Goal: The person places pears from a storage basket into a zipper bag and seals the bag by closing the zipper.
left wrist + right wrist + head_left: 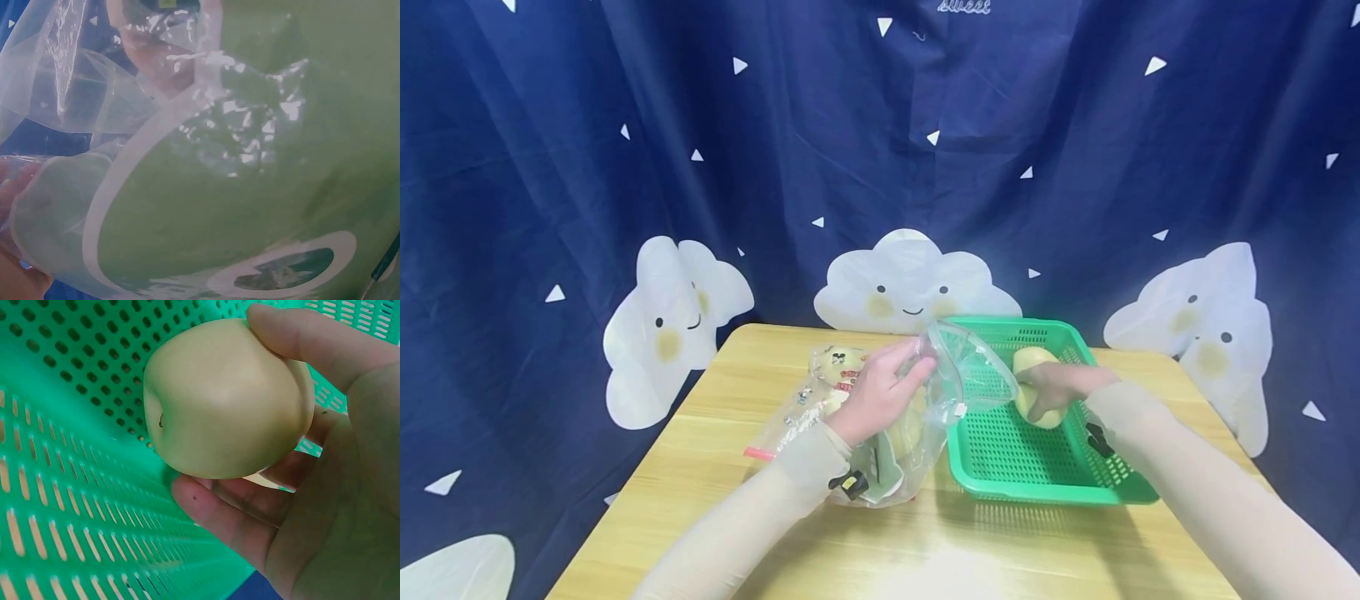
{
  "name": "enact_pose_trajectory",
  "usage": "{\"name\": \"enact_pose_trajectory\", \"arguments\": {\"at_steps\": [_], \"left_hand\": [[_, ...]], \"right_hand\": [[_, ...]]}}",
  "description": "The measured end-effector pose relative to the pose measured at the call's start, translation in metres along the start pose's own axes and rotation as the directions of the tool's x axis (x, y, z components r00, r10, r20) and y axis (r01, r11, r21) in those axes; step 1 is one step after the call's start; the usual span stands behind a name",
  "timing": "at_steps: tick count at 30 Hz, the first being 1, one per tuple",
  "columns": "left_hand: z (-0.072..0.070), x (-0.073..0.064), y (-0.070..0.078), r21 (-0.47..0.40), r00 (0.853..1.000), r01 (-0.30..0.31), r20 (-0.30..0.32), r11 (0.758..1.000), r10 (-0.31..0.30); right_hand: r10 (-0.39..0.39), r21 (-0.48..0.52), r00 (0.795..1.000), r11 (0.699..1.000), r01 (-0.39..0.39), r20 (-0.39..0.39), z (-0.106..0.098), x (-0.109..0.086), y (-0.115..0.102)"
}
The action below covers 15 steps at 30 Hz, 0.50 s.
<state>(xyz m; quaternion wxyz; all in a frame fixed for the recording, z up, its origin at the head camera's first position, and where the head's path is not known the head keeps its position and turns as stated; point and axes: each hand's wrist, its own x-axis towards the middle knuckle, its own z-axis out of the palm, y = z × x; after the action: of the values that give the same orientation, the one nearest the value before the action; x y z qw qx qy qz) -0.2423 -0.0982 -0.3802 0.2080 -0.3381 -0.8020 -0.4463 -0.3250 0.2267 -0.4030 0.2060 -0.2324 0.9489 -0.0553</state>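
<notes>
My left hand [883,392] grips the upper edge of a clear printed plastic bag [951,358], with the thumb against the film. Yellowish fruit [906,429] shows through the bag's side. In the left wrist view the bag's green and white print [187,206] fills most of the picture. Over the green basket [1052,494], my right hand [1060,385] holds a pale yellow, apple-like fruit [219,406] between thumb and fingers. That fruit has a dimple with a short stem, and lies low inside the basket, near its perforated wall. Whether a second fruit lies under the fingers, I cannot tell.
A light wooden table [880,550] carries both the bag and the basket, side by side. The bag's pink-edged end [760,453] points left. A dark blue curtain [880,125] with cloud faces hangs right behind the table's far edge.
</notes>
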Motion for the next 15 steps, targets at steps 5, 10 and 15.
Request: {"name": "enact_pose_trajectory", "arguments": {"at_steps": [5,10,15], "left_hand": [[0.0,0.0,0.0,0.002,1.0,0.015,0.005,1.0,-0.015],[0.001,0.001,0.001,-0.004,0.999,0.031,0.025,1.0,-0.03],[0.001,0.002,0.002,-0.01,0.998,0.05,0.036,0.999,-0.05]], "right_hand": [[-0.076,-0.043,0.996,0.996,0.073,-0.047,-0.007,-0.007,-0.004],[-0.134,-0.075,0.986,0.989,0.127,-0.095,-0.018,-0.018,-0.014],[-0.189,-0.141,0.972,0.975,0.169,-0.142,-0.034,-0.031,-0.026]]}}
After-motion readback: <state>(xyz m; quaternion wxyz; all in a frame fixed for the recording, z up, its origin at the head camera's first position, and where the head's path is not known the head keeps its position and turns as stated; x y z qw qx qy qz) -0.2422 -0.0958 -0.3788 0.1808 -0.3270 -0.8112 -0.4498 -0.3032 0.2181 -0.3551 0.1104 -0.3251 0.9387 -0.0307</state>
